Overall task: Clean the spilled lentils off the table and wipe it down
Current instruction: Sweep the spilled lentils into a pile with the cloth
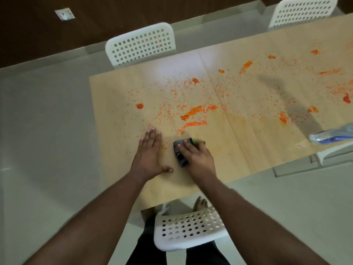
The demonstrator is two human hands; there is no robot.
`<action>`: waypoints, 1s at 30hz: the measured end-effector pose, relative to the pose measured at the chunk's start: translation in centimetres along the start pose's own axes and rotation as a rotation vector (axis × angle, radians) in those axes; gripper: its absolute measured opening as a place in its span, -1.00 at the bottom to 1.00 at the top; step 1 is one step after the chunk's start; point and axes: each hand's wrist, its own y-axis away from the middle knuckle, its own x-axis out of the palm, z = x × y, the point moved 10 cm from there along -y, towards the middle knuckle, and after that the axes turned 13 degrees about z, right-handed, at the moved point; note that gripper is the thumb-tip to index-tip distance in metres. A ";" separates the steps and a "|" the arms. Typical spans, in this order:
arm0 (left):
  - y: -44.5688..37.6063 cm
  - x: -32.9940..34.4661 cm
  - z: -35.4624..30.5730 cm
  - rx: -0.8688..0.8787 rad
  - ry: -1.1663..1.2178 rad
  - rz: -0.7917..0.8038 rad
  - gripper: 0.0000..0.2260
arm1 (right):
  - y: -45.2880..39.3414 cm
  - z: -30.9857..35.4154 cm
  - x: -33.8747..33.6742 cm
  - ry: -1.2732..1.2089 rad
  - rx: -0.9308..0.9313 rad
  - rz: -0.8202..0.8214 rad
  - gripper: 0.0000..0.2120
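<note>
dark sponge (181, 150) lies lengthwise toward table (238, 150) edge

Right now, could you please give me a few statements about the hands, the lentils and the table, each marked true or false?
1. The left hand lies flat on the table with straight fingers. True.
2. The right hand rests on a dark cloth. True.
3. The lentils have all been cleared away. False: orange lentils lie scattered across the table.
4. A plastic bottle stands upright at the table's middle. False: it lies at the right edge of the view.
5. A white perforated chair stands on the far side. True.
</note>
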 end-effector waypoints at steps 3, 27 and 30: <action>-0.3 -0.2 2.0 0.018 -0.002 0.008 0.35 | -5.1 -0.6 -1.7 -0.025 0.119 -0.046 -0.48; -0.1 -1.7 11.3 0.034 -0.028 0.061 0.52 | -8.5 6.1 -0.9 -0.031 0.310 -0.031 -0.47; 0.3 -1.5 11.7 0.007 -0.023 0.053 0.51 | -10.1 4.4 -2.9 -0.116 0.341 -0.081 -0.48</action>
